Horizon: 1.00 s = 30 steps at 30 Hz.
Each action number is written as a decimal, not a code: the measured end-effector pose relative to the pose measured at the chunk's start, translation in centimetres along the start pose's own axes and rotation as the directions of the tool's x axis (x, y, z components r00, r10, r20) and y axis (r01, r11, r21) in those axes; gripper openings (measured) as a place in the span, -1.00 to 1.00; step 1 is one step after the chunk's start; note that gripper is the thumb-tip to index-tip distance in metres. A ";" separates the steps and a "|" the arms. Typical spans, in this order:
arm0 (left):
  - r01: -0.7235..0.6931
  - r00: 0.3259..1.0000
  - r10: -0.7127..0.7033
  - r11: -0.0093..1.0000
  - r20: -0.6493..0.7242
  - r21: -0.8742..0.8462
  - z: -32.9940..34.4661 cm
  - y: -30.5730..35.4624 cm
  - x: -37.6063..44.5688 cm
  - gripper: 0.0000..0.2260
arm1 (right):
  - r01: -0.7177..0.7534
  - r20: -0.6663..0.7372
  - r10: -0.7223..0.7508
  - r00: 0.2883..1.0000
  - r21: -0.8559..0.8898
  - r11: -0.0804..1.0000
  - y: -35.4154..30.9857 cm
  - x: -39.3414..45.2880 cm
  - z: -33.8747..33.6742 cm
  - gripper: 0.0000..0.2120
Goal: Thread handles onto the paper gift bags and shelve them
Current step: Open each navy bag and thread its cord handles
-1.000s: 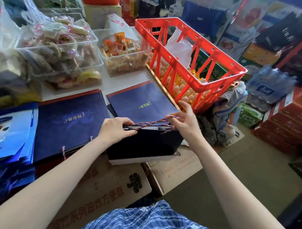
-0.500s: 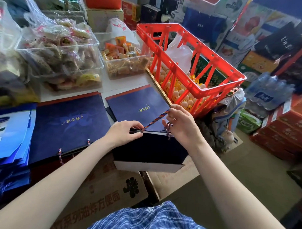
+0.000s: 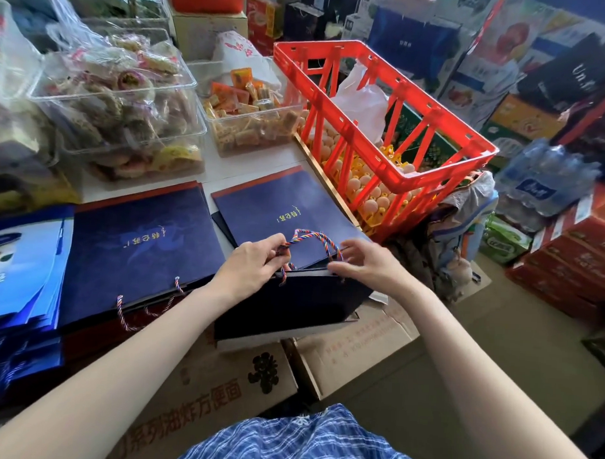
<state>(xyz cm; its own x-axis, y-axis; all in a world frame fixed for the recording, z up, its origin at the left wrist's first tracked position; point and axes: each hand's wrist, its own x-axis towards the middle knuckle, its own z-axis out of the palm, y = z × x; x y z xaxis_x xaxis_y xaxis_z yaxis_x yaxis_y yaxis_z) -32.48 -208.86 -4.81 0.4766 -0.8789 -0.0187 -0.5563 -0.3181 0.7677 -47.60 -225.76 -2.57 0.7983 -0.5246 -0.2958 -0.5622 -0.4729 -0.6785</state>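
at the counter's (image 3: 262, 166) near edge the navy gift bag (image 3: 291, 304) stood open-mouthed on a cardboard box (image 3: 227, 381), the left hand (image 3: 250, 262) pinching one end of the arched twisted rope handle (image 3: 311, 238) while the right hand (image 3: 365, 262) apparently gripped the bag's top rim.

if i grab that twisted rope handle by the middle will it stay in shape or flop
Probably flop: the rope handle already bends in a soft arch between the left hand and right hand. Likely very light. Its braided twist suggests it won't slip easily from a pinch.
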 end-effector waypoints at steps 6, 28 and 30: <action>0.058 0.998 -0.058 0.998 -0.012 0.008 -0.6 -0.7 -0.5 -0.87 | 0.065 0.073 -0.052 0.996 -0.183 0.981 1.2 0.3 2.3 -0.84; 0.223 0.919 -0.180 0.971 -0.351 0.086 -0.5 -2.2 -0.6 -0.82 | 0.050 -0.190 -0.064 0.980 -0.078 0.996 -1.3 3.4 4.6 -0.62; 0.235 0.918 -0.196 0.969 -0.345 0.076 -0.7 -2.3 -0.3 -0.82 | 0.091 -0.168 -0.060 0.984 0.185 0.979 -1.5 3.8 4.4 -0.59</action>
<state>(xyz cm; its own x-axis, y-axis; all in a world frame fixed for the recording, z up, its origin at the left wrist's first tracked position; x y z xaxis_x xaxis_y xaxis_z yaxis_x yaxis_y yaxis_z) -30.84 -207.65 -6.15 0.7812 -0.6219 0.0538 -0.4789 -0.5418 0.6908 -42.78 -223.93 -5.68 0.7829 -0.6068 -0.1375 -0.4374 -0.3797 -0.8152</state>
